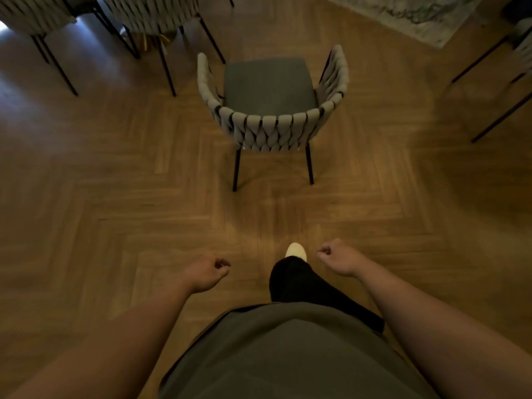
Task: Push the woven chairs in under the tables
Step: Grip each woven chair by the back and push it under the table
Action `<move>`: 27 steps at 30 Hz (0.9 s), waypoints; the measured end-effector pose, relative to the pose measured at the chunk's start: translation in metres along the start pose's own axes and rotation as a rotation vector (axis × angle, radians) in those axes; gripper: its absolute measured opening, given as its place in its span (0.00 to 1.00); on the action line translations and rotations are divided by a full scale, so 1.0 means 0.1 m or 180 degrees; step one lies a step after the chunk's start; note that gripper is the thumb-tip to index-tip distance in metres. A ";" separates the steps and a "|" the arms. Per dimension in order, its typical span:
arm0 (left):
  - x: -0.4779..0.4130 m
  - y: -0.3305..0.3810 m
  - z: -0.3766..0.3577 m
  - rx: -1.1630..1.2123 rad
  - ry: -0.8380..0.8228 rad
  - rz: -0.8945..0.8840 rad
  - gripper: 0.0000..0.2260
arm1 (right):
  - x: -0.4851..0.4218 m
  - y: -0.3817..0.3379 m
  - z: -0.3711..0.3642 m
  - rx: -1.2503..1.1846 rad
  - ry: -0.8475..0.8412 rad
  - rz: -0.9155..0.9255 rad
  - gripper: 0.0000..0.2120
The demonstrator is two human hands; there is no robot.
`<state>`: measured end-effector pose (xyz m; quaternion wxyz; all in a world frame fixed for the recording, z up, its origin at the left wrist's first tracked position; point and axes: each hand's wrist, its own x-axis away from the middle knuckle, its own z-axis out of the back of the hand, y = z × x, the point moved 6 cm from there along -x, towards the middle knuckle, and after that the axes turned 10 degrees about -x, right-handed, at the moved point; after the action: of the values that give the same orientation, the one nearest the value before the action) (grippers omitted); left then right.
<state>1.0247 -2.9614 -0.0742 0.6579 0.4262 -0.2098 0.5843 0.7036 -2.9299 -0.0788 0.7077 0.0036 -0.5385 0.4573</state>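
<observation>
Approach step, it seems: a woven chair (272, 122) stands ahead, the person's left hand (205, 273) and right hand (339, 257) loosely curled, empty; next, likely gripping its backrest.

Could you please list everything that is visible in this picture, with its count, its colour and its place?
Middle woven chair: one, grey weave, dark seat, black legs; alone on the floor ahead, its back toward the person.
Other woven chairs: two, grey, black legs; top left, cut off by the frame.
Edge chair: one, black legs; right edge, mostly out of view.
Marbled surface: one, pale grey; top right, table or rug unclear.
Floor: brown herringbone wood.
Shirt: grey-green; bottom centre.
Leg: dark, with a pale shoe.
Left hand: loosely curled, holds nothing.
Right hand: the same.
</observation>
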 end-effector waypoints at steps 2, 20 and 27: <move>-0.22 0.17 0.22 0.0020 -0.0020 0.0044 0.15 | -0.22 -0.10 0.29 0.0059 -0.0055 -0.0035 0.16; -2.25 1.17 2.57 -0.0055 0.0304 -0.0141 0.15 | -2.21 -1.68 2.35 0.0508 -0.0065 0.0313 0.16; -3.11 1.32 3.54 -0.0657 0.0351 -0.0372 0.14 | -2.95 -2.30 2.77 0.0745 -0.0022 0.0382 0.13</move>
<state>0.9075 -3.4364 -0.0791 0.7417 0.3351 -0.2072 0.5429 0.6426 -3.3916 -0.0764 0.6720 0.0555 -0.4832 0.5585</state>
